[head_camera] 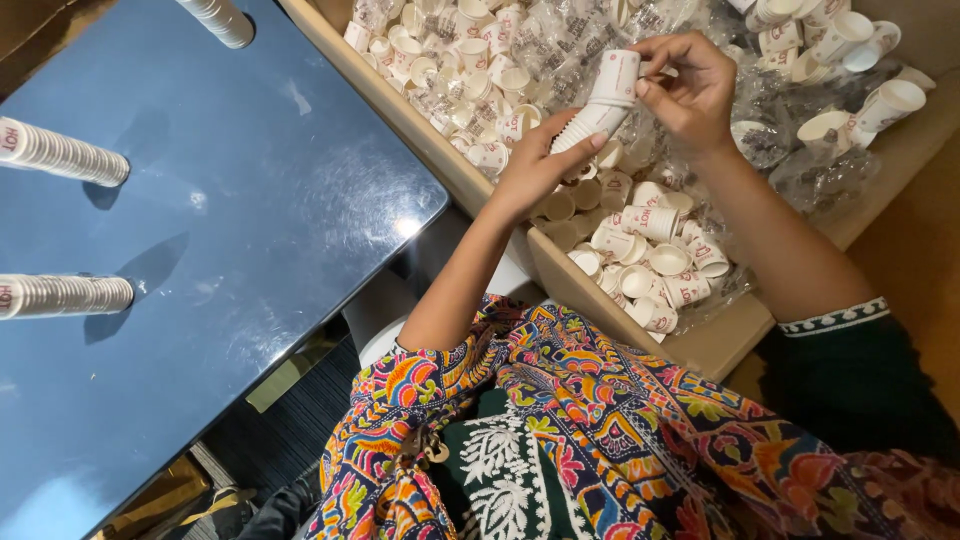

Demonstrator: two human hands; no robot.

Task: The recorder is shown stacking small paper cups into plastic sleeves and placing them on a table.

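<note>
Loose cups (650, 255) in box (720, 340), table (250, 250) left bearing cup stacks (65, 152)

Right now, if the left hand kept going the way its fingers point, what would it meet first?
The left hand points up along the stack of cups it grips; past that, probably the right hand at the stack's top, though depth is unclear.

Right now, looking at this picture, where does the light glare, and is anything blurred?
Head view: glare shines on the glossy blue table, where the lying cup stacks cast dark shadows; the box of cups is evenly lit; the left hand and right hand holding a cup stack look sharp.
</note>
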